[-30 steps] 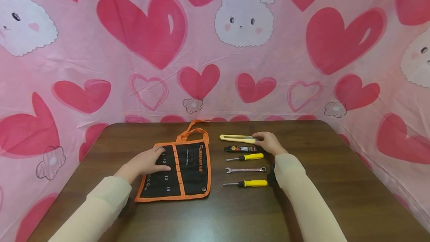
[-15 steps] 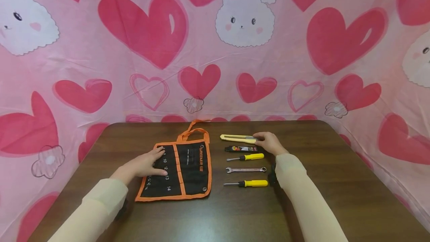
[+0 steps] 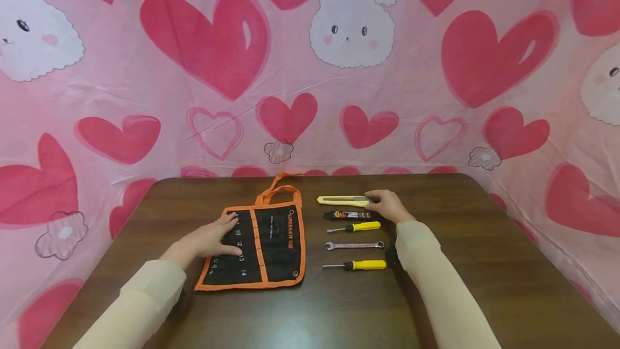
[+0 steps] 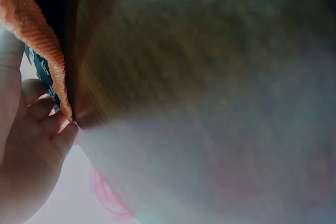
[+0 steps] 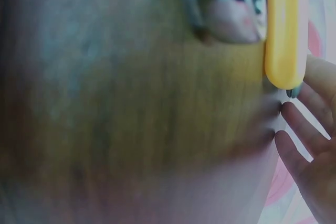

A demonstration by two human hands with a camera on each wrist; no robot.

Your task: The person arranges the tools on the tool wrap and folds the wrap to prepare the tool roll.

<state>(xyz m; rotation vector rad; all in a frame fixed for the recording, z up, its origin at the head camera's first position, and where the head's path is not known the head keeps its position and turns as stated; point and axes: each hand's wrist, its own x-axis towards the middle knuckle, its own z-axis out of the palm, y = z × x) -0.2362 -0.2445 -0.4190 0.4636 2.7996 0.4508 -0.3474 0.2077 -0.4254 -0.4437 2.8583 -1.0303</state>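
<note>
My left hand [image 3: 207, 238] rests with spread fingers on the left half of a black, orange-edged tool pouch [image 3: 278, 252] printed with sizes. In the left wrist view, its orange edging [image 4: 44, 35] passes close by the fingers. At the back right, my right hand [image 3: 389, 206] pinches the right end of a pale yellow utility knife [image 3: 334, 199] lying on the table; that end is hidden under the fingers. Just below it lies a narrow black case with a printed label [image 3: 345, 215]. The right wrist view shows the other fingertips [image 5: 283, 137] at the wood.
Toward me lie a short yellow screwdriver [image 3: 365, 225], a combination wrench [image 3: 356, 245] and a longer yellow screwdriver [image 3: 369, 265], roughly parallel. An orange strap [image 3: 277, 192] extends from the pouch's far edge. Behind the brown table [image 3: 300, 319] hangs a pink heart-print cloth [image 3: 290, 79].
My left hand has shifted slightly left on the pouch, its thumb coming a little toward me. The right hand, knife and other tools have stayed in place.
</note>
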